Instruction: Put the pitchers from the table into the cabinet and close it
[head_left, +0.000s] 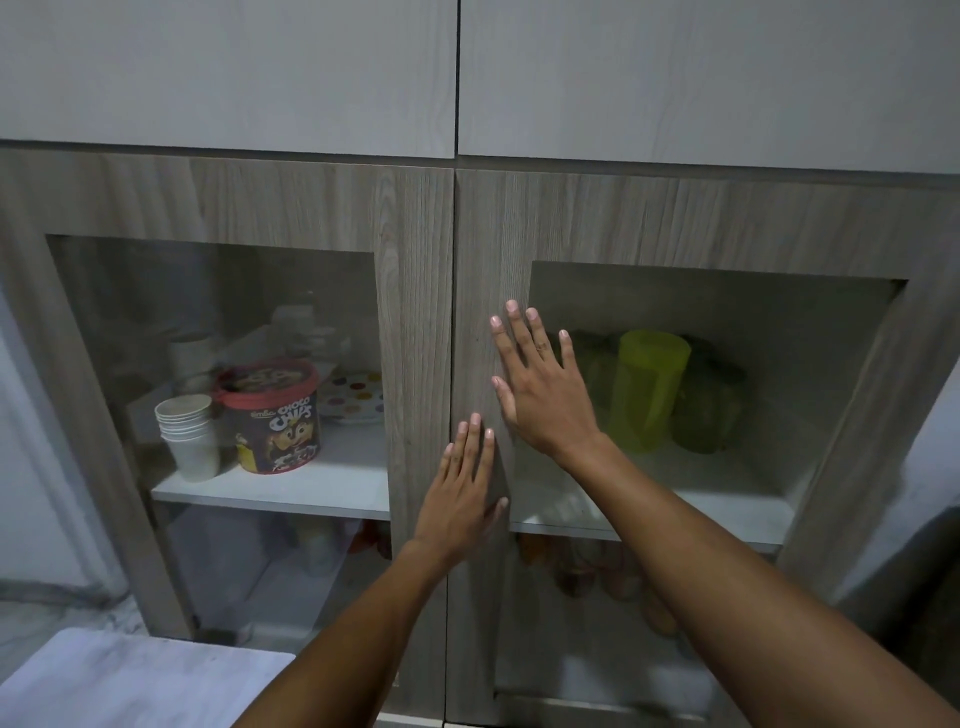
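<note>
I had both hands flat and empty on the wood-grain glass-paned right cabinet door (675, 218), right hand (540, 387) above left hand (462, 493) by its left closing edge, translucent yellow-green plastic pitchers (649, 384) shelved behind the pane, door looked shut.

Hands: we count two, the left hand (465, 491) and the right hand (540, 384).
Cabinet doors (415, 312): two.
Chips tubs (275, 415): one.

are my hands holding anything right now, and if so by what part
Nothing is held. Both the left hand and the right hand lie flat and open against the right cabinet door.
</note>
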